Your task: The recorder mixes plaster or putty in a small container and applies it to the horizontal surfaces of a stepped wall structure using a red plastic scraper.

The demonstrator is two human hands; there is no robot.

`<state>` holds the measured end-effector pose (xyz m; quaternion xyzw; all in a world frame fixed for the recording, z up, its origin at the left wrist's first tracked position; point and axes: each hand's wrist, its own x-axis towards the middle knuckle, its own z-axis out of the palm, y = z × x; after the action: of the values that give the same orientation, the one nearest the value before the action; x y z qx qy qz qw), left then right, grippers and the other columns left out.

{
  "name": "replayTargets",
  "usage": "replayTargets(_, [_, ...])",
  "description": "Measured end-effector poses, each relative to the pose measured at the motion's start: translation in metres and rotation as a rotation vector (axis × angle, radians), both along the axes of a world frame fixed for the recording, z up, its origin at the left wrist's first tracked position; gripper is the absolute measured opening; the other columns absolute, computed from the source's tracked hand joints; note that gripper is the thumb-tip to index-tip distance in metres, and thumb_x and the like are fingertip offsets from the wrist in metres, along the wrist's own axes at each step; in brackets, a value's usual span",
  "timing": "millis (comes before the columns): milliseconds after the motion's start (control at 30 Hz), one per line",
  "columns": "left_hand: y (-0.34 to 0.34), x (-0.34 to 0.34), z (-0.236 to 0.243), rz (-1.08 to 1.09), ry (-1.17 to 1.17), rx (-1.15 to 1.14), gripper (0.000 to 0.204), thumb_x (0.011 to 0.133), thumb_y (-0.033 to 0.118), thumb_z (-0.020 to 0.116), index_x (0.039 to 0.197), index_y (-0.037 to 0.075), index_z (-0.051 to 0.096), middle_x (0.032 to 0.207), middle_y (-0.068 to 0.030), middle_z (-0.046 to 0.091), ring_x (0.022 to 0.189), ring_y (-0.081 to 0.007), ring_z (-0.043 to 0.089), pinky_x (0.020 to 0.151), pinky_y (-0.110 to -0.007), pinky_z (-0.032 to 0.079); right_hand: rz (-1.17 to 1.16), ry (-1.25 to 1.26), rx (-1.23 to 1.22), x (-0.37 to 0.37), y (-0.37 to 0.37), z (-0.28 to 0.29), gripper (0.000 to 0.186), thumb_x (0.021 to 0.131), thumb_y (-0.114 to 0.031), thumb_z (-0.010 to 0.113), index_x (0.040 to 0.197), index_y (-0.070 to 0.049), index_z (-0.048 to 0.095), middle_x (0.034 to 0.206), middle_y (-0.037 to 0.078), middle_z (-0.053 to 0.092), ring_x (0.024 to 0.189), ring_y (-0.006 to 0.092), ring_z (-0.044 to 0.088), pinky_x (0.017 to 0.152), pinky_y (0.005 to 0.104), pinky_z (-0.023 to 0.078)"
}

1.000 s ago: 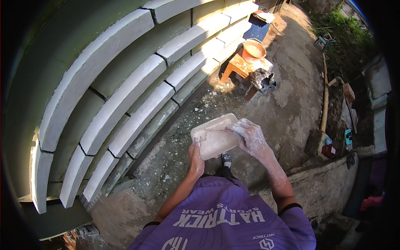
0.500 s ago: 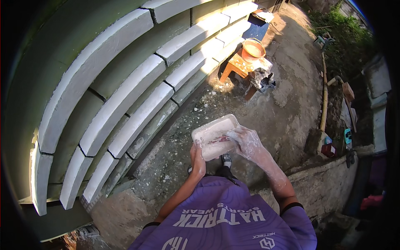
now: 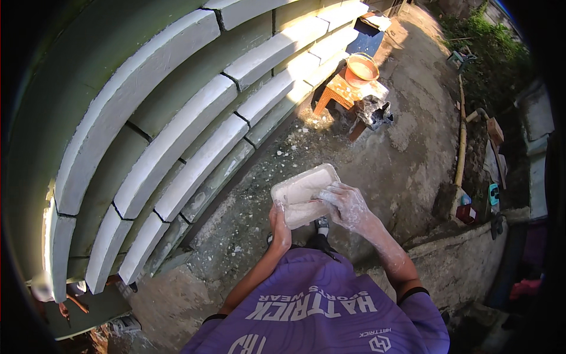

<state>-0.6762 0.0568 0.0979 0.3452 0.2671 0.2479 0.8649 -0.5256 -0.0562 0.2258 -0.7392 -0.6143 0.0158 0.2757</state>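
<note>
A shallow rectangular tray (image 3: 290,184), pale and coated with white paste, is held in front of my body. My left hand (image 3: 279,227) grips its left near side, with the fingers mostly hidden under it. Over the tray's right side, my right hand (image 3: 346,206) has its fingers bent and pressed together at the paste. White residue covers that hand and its forearm. A thin reddish streak or edge shows in the paste by its fingertips; whether the hand holds a tool there cannot be made out.
On the left, a wall carries rows of white-coated ledges (image 3: 171,159) with dark gaps. Ahead, an orange bucket (image 3: 361,69) stands on an orange stool (image 3: 335,93), beside a crumpled dark bag (image 3: 374,111). A bamboo pole (image 3: 461,135) lies right. Another person's limbs (image 3: 73,302) show lower left.
My right hand has shifted slightly left across the tray, covering more of the reddish streak. Another person's limbs have come into view at the lower left.
</note>
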Motion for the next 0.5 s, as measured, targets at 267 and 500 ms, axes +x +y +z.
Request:
replayTargets(267, [0.012, -0.003, -0.006, 0.135, 0.110, 0.144, 0.046, 0.099, 0.035, 0.037, 0.124, -0.003, 0.045, 0.112, -0.0122, 0.057, 0.090, -0.0173, 0.061, 0.074, -0.028, 0.052, 0.063, -0.020, -0.041, -0.011, 0.018, 0.000, 0.041, 0.063, 0.000, 0.062, 0.103, -0.008, 0.061, 0.096, 0.010, 0.063, 0.087, 0.0315, 0.060, 0.072, 0.0404, 0.051])
replayTargets(500, [0.046, -0.054, 0.018, 0.258, 0.119, 0.148, 0.046, 0.099, 0.035, 0.036, 0.123, -0.003, 0.045, 0.110, -0.0135, 0.057, 0.090, -0.0199, 0.062, 0.069, -0.034, 0.055, -0.004, -0.146, 0.104, -0.030, 0.072, 0.003, 0.048, 0.060, -0.003, 0.064, 0.107, -0.010, 0.060, 0.094, 0.007, 0.061, 0.093, 0.0293, 0.058, 0.071, 0.0380, 0.053])
